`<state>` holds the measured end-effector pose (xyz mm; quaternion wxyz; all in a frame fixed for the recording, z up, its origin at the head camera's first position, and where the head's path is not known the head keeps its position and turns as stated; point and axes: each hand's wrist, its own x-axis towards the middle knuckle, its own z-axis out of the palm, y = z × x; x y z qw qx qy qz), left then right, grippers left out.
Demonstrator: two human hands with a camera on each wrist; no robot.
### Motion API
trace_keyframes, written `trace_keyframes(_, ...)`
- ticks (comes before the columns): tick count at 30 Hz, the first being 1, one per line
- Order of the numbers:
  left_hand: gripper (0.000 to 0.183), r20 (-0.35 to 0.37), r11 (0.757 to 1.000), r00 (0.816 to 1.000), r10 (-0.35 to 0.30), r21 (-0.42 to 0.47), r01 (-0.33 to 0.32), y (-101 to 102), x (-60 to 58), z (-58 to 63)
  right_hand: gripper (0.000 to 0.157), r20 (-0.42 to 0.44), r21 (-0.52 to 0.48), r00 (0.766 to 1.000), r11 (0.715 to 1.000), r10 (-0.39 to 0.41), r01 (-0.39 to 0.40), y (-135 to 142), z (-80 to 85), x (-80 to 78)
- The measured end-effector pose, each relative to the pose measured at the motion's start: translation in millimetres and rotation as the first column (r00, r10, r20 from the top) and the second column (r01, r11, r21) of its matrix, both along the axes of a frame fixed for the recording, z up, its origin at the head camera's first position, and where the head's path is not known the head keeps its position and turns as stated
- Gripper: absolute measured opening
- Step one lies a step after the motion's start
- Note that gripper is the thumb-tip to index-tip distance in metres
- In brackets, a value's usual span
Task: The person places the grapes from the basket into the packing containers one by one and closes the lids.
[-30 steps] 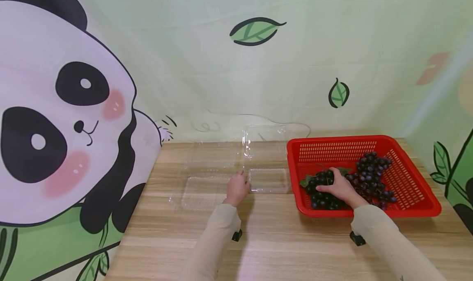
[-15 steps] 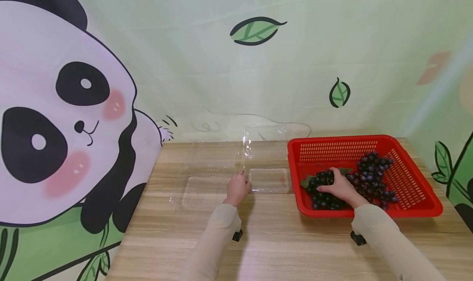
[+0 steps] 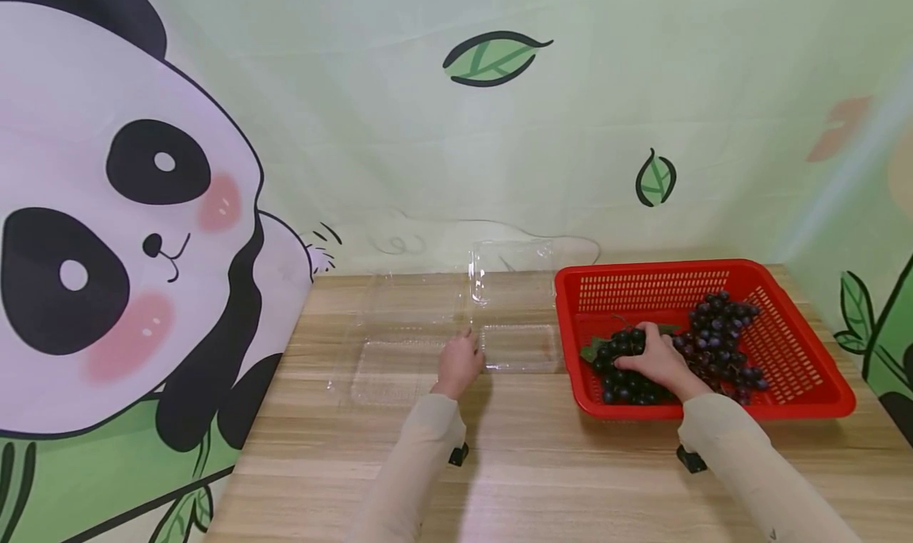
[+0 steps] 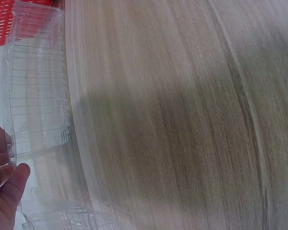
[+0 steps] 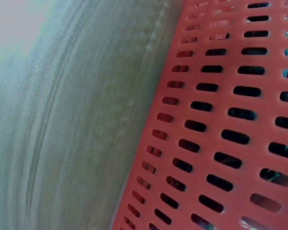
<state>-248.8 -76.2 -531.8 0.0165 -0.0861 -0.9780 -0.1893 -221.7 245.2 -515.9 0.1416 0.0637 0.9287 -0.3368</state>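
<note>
My left hand pinches the near-left rim of a clear plastic clamshell box between thumb and fingers, as the left wrist view shows at the box's corner. That box stands with its lid up on the table. In the red basket, my right hand grips a bunch of dark grapes, with thumb and index finger spread around it; the other fingertips are hidden. A green leaf lies by this bunch. The right wrist view shows only the slotted basket wall and the table, not the hand.
The red plastic basket stands at the right of the wooden table. A second bunch of purple grapes lies in it. Another clear clamshell box, also with lid raised, is left of my left hand. A printed cloth hangs behind.
</note>
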Motion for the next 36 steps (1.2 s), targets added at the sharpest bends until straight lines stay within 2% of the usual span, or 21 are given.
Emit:
trace_keyframes(9, 0.027, 0.005, 1.000, 1.000, 0.002, 0.006, -0.002, 0.1, 0.8, 1.3, 0.087, -0.012, -0.006, 1.000, 1.000, -0.014, 0.014, -0.2, 0.7, -0.3)
trace_keyframes(14, 0.028, -0.014, 1.000, 1.000, -0.003, -0.006, 0.002, -0.1, 0.2, 0.5, 0.087, -0.030, -0.008, 1.000, 1.000, 0.001, -0.001, 0.5, 0.7, 0.0)
trace_keyframes(22, 0.025, -0.018, 1.000, 1.000, -0.008, -0.017, 0.008, -0.2, -1.0, 0.6, 0.076, -0.088, -0.016, 0.996, 0.999, 0.031, -0.032, 0.9, 1.2, -0.3)
trace_keyframes(36, 0.021, -0.040, 1.000, 0.999, -0.007, -0.009, 0.007, -0.3, 1.0, 0.4, 0.076, -0.098, -0.080, 0.994, 0.995, 0.055, -0.063, 0.0, 0.6, 1.2)
